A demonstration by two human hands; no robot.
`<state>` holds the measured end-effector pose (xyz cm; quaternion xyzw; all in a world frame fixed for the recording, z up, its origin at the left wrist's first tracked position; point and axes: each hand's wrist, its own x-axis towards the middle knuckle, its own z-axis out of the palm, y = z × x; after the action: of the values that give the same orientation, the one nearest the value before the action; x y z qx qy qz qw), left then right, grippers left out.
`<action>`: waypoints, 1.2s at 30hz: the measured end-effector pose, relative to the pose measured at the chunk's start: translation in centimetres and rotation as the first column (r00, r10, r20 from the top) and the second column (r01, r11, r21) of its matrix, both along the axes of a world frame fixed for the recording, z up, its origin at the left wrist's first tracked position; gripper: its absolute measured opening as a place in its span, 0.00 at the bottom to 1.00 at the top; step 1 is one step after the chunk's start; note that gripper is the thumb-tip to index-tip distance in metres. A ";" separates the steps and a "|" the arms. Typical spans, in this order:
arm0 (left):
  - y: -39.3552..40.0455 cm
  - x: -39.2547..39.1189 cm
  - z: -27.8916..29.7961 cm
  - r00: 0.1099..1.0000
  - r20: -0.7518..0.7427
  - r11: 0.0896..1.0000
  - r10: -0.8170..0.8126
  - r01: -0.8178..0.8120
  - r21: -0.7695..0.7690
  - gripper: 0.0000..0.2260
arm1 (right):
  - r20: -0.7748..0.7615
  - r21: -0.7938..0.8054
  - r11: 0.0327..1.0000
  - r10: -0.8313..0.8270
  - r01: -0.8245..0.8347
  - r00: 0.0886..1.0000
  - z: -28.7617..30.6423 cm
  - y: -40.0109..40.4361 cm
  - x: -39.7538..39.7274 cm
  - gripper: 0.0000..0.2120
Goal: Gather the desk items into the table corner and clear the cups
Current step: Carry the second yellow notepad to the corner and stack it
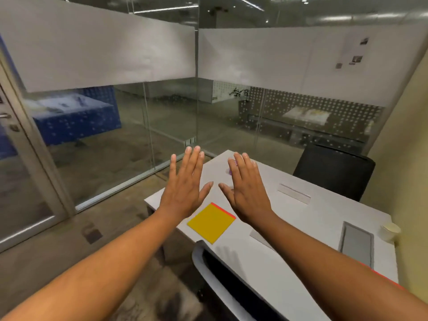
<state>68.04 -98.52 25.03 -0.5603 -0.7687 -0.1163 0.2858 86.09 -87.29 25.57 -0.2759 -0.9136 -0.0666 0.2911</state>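
Note:
Both my hands are held flat above the white table (pixel 289 258), palms down and fingers spread. My left hand (pixel 185 186) hovers over the table's left edge and holds nothing. My right hand (pixel 245 191) is beside it, also empty. Below and between them lies a yellow sticky-note pad (pixel 209 224) with an orange strip along one edge. A clear ruler (pixel 293 193) lies farther right. A small purple item (pixel 231 169) is mostly hidden behind my right fingers. A pale paper cup (pixel 390 231) stands at the table's right edge by the wall.
A grey cable hatch (pixel 356 244) is set into the tabletop near the cup. A black chair (pixel 333 172) stands at the far side, and a white-framed chair (pixel 222 286) is tucked in at the near side. Glass walls enclose the room on the left and front.

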 end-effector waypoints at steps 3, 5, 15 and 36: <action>-3.8 -5.0 -0.5 0.998 0.019 0.998 0.063 -0.063 0.025 0.37 | 0.006 0.006 0.998 0.058 -0.058 0.998 -0.3 -2.1 -5.6 0.35; -6.5 -8.8 -1.0 0.994 0.025 0.994 0.109 -0.110 0.026 0.37 | -0.003 0.008 0.994 0.108 -0.108 0.994 -0.5 -3.8 -9.6 0.34; -20.5 -27.3 -3.2 0.959 0.094 0.961 0.268 -0.273 0.048 0.38 | -0.014 0.014 0.956 0.293 -0.293 0.956 -2.7 -15.3 -31.5 0.35; -26.7 -49.1 -13.9 0.861 0.210 0.887 0.463 -0.448 -0.115 0.39 | 0.128 -0.180 0.908 0.403 -0.379 0.906 -13.6 -18.7 -58.1 0.36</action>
<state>18.92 -125.21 11.18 -0.3540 -0.9104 -0.0861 0.1961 27.97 -106.00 11.94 -0.1016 -0.9734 0.0403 0.2015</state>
